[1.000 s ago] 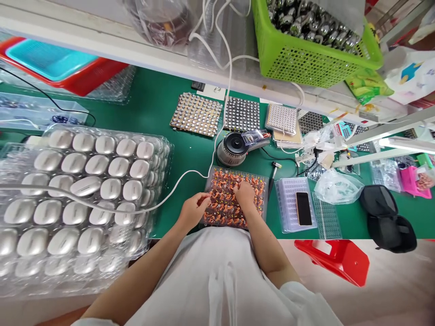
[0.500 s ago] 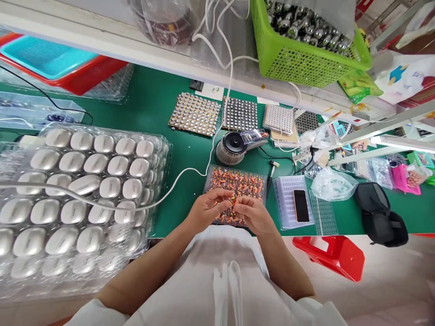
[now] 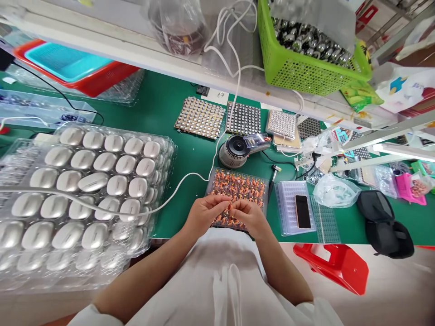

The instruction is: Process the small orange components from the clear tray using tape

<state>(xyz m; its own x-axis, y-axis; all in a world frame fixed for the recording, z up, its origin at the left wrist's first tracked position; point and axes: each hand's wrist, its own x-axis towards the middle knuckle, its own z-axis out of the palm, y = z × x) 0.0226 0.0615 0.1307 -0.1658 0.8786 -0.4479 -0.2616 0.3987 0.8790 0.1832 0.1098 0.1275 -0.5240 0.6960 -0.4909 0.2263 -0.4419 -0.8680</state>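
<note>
My left hand (image 3: 204,214) and my right hand (image 3: 249,214) meet fingertip to fingertip over the near part of a clear tray (image 3: 266,181). Small orange parts (image 3: 238,182) with dark and yellow bits sit in rows in that tray. Both hands are closed in a pinch. Between the fingertips is a tiny orange-red piece (image 3: 229,207), too small and too covered by the fingers to name. Behind the tray stands a round grey device (image 3: 234,151) with a black top. A small hammer-like tool (image 3: 274,174) lies just right of the tray.
Stacked clear trays of silvery rounded cases (image 3: 54,206) fill the left side, crossed by a white cable (image 3: 185,177). A phone (image 3: 302,211) lies on plastic trays at right. Overhead, a shelf holds a green basket (image 3: 302,74). A red stool (image 3: 350,269) stands below the table's right edge.
The view has shifted slightly, so the bench appears a little further right and lower. My hands stay together over the tray, with fingertips slightly rearranged around the tiny piece.
</note>
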